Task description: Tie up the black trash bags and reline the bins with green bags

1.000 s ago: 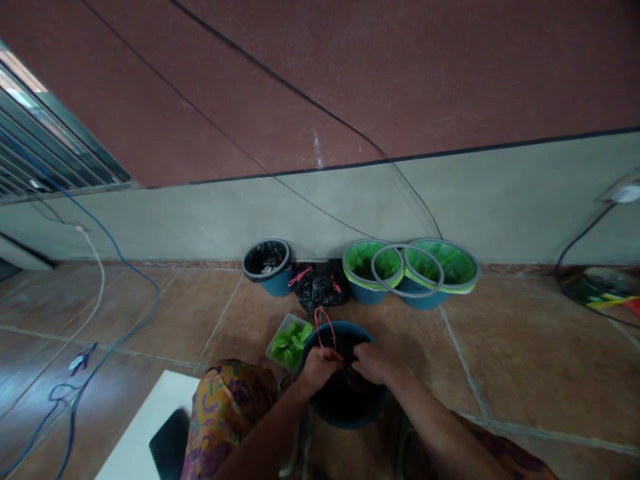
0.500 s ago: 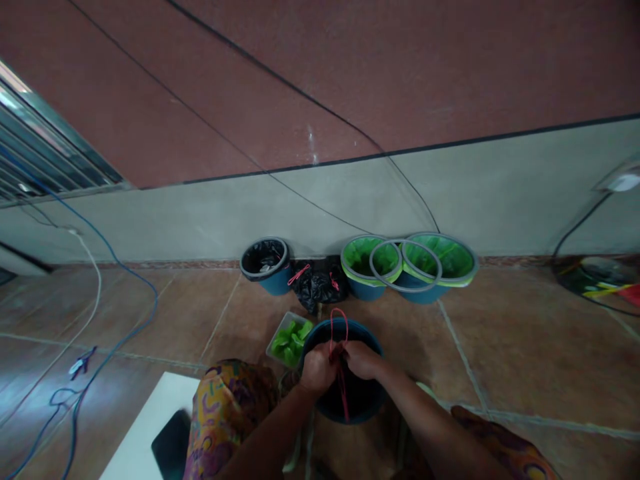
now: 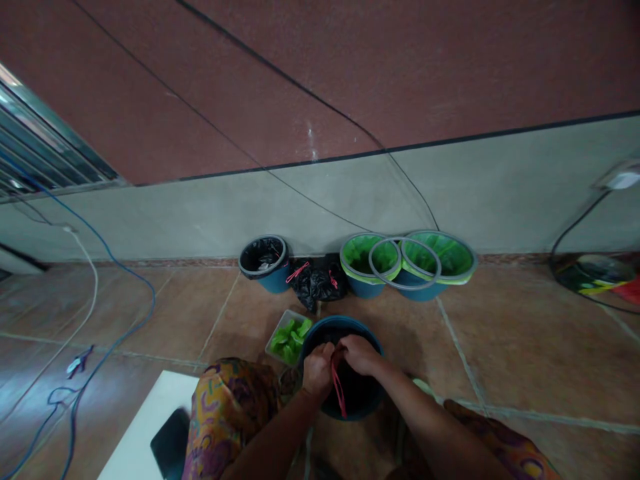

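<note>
As the left hand [image 3: 319, 370] and right hand [image 3: 359, 355] pinch red string [image 3: 338, 387] over the bucket [image 3: 345, 321], knotting seems underway, needing an even pull.

The left hand [image 3: 319, 369] and right hand [image 3: 359, 355], a cord [image 3: 339, 389] between them, are over the near bucket [image 3: 345, 321], a tub of leaves [image 3: 275, 331] just left of it. Far, along the wall [image 3: 310, 223], left to right: a bin [image 3: 276, 283], a bag [image 3: 319, 283], two more bins [image 3: 367, 288], a ring [image 3: 407, 288] across both.
</note>
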Tool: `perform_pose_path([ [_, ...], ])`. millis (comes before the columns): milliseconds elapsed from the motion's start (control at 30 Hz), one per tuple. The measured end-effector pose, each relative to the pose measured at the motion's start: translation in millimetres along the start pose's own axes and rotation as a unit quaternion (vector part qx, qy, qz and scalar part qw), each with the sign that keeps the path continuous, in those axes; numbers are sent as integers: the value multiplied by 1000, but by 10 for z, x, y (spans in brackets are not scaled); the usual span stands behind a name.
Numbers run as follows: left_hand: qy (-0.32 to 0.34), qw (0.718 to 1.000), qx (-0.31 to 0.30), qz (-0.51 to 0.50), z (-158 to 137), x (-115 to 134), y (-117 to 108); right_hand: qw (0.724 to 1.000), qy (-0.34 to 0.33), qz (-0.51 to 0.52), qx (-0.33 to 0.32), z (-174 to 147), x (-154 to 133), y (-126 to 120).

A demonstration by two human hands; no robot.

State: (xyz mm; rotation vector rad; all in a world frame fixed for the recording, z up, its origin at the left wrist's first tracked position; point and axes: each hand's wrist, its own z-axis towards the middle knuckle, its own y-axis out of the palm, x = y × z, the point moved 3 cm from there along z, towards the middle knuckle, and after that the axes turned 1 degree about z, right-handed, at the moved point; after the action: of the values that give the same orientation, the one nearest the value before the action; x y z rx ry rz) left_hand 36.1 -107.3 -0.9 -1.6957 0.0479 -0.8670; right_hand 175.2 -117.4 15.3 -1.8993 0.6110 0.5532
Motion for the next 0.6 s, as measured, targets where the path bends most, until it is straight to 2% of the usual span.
perform_pose_path([
  [167,9,996,7,-85,-31,-1,26,999,15,-36,-5,-25,14,-52],
  [300,26,988,-10,-151,-17,-13,65,997,19,-70,5,-78,-14,-96],
  [600,20,979,-5,-202,69,28,66,991,-8,-136,16,-195,-141,-157],
])
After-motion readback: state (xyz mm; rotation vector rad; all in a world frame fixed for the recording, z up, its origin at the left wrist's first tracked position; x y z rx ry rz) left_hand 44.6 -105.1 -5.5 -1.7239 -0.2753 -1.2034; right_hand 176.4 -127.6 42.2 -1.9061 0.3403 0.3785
